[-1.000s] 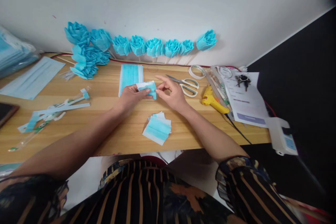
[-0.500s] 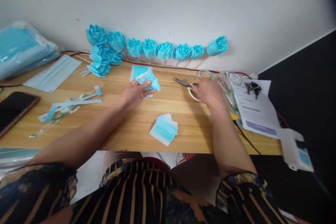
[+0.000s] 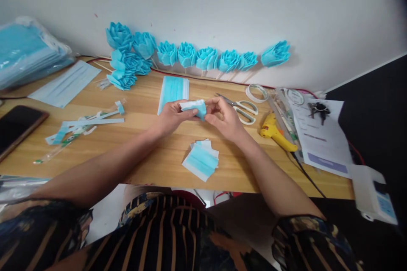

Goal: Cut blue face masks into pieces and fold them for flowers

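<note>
My left hand [image 3: 171, 117] and my right hand [image 3: 224, 117] meet above the wooden table [image 3: 133, 152], both pinching a folded piece of blue mask fabric [image 3: 194, 108] held between them. Just behind the hands a flat blue face mask [image 3: 173, 90] lies on the table. In front of them, near the table's front edge, sits a small stack of cut blue fabric pieces [image 3: 201, 159]. A row of blue fabric flowers [image 3: 190, 55] on sticks leans against the white wall.
White-handled scissors [image 3: 241, 107], a tape roll [image 3: 256, 92] and a yellow glue gun [image 3: 276, 131] lie to the right, with papers and keys [image 3: 318, 108] beyond. Cut strips [image 3: 83, 126], a phone [image 3: 15, 125], another mask [image 3: 65, 83] and a bag of masks [image 3: 25, 53] lie left.
Half a second ago my right hand reached out to the scissors area at the right. It has come back and now pinches the fabric piece together with my left hand.
</note>
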Demonstrator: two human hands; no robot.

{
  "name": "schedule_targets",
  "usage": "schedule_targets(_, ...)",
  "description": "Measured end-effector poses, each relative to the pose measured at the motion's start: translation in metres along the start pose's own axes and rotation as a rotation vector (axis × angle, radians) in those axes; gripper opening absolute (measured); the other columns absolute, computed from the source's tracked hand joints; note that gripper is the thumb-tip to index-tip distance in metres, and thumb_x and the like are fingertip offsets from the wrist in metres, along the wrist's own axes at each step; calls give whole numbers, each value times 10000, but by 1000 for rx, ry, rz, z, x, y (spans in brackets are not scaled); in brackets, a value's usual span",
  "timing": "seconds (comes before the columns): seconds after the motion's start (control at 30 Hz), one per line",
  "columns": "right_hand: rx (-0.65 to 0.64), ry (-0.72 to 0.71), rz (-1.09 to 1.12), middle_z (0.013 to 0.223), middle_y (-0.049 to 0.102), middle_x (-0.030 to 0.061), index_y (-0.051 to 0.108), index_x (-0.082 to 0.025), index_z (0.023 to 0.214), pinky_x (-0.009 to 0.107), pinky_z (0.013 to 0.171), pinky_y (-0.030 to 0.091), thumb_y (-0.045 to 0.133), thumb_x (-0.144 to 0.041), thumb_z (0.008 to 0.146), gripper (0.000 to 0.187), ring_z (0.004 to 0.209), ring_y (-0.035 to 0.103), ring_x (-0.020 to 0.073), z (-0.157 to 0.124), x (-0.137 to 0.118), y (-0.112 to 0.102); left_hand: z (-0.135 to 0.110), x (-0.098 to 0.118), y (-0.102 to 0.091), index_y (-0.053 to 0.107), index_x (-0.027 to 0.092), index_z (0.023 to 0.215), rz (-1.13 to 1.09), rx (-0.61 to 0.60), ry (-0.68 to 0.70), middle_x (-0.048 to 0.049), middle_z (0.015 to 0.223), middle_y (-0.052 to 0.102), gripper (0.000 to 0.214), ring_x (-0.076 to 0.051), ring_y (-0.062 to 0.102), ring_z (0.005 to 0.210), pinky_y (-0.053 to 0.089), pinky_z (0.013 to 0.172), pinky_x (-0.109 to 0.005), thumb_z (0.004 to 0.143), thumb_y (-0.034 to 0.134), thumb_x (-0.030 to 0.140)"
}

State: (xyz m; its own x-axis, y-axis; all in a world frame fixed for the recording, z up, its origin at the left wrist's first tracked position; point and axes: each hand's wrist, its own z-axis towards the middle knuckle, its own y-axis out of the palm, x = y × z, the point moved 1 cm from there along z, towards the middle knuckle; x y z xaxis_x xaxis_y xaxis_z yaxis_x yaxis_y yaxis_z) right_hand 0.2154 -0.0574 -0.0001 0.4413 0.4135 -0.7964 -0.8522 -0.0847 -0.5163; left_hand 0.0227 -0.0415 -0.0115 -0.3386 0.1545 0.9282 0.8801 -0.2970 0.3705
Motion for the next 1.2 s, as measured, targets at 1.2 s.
schedule_targets(1.2, 4, 25, -343, 806, 746, 12, 680, -220, 790, 299, 710, 460, 606, -263, 874, 120, 735, 646, 174, 4, 8, -14, 7, 3, -10, 733, 139, 807, -213, 150, -105, -16, 804, 761, 292, -148, 722, 724, 644, 669, -253, 633, 948, 233)
